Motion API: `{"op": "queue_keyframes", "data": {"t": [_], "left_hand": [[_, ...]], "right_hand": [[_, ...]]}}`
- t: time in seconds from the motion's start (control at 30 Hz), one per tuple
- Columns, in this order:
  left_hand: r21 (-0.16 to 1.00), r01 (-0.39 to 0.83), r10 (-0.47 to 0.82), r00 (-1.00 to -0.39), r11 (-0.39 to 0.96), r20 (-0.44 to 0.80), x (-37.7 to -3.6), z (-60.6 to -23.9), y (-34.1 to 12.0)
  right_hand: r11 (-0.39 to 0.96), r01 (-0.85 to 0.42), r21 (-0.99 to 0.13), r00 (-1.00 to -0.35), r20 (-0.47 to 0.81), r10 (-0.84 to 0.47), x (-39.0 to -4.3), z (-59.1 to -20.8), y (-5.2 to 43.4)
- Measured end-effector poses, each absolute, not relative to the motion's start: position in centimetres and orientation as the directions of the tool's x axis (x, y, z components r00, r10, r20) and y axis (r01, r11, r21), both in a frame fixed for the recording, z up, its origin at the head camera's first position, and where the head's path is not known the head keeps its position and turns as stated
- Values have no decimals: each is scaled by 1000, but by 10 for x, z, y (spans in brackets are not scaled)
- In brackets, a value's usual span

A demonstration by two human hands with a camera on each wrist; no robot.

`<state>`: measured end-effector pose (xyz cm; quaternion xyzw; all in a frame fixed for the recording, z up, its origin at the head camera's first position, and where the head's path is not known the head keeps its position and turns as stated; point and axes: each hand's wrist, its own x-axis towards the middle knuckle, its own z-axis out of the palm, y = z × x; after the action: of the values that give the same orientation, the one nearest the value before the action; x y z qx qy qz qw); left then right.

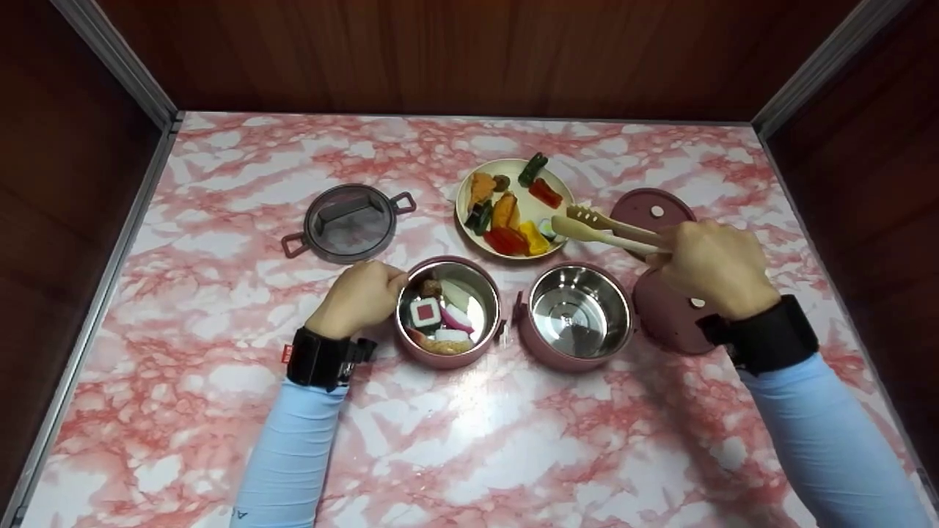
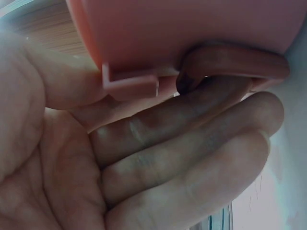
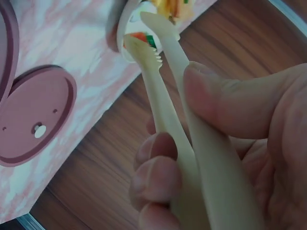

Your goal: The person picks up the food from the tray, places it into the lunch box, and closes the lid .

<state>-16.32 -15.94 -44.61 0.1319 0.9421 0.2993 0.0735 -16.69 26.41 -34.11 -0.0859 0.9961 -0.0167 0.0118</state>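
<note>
My left hand [image 1: 361, 295] curls its fingers [image 2: 192, 143] round the filled pink bowl [image 1: 449, 312] on the tabletop [image 1: 469, 440]. My right hand [image 1: 715, 265] pinches the tongs [image 1: 601, 227], tips apart over the plate [image 1: 469, 192]; slippery food could drop short of the empty bowl [image 1: 579, 314].

left hand [image 1: 359, 295] curled, right hand [image 1: 710, 265] pinching

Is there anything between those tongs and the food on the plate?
Nothing visible. The tongs in the right hand reach over the plate's right rim, tips open beside the food pieces, with only air between.
</note>
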Motion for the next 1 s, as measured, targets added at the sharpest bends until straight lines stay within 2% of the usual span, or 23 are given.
{"op": "queue_keyframes", "data": {"t": [0.53, 0.7, 1.0], "left_hand": [[587, 187, 284, -956, 788, -77, -162, -444, -161], [587, 192, 285, -956, 787, -70, -163, -446, -161], [593, 187, 284, -956, 783, -74, -164, -447, -160]], "right_hand": [[976, -218, -23, -970, -105, -219, -187, -335, 257], [979, -204, -4, -975, -93, -203, -192, -335, 258], [968, -250, 14, -965, -87, -248, -200, -335, 260]]}}
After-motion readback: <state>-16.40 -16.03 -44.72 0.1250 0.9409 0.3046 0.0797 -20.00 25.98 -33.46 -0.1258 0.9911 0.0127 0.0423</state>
